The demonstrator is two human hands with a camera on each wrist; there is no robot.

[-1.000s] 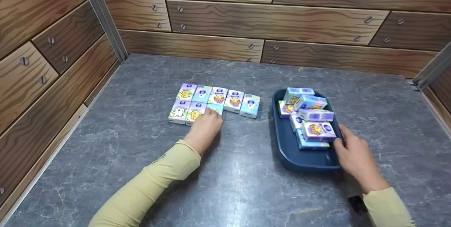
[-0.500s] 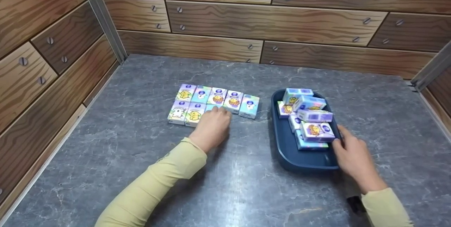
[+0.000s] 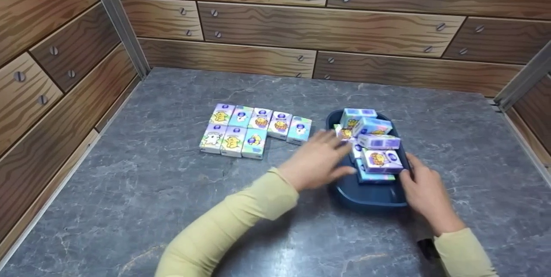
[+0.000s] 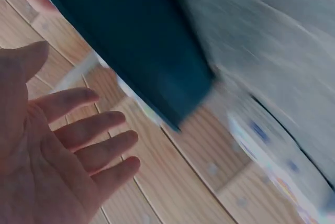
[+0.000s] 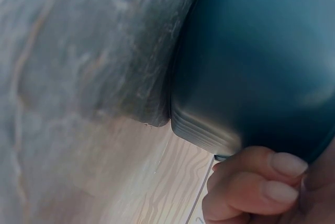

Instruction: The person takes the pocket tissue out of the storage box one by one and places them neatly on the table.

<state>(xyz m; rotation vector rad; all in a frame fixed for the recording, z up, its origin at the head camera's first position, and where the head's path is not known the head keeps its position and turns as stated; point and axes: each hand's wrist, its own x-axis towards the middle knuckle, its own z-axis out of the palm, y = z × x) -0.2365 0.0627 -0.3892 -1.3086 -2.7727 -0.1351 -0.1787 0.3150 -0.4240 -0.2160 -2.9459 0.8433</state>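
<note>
My left hand hovers at the left rim of a dark blue plastic tray, fingers spread and nothing held. In the left wrist view the same hand shows a bare palm, apart from the tray wall. Several small cartoon-printed boxes lie heaped in the tray, among them a white and purple box on top. My right hand grips the tray's right side; its curled fingers touch the outer wall in the right wrist view.
Left of the tray, several matching boxes lie face up on the grey marbled table in two touching rows. A blue-green box ends the nearer row. Wood-patterned walls enclose the back and sides.
My left hand has left the near row of boxes and swung right to the tray, its fingers spreading. The blue-green box is now uncovered. My right hand keeps its grip on the tray.
</note>
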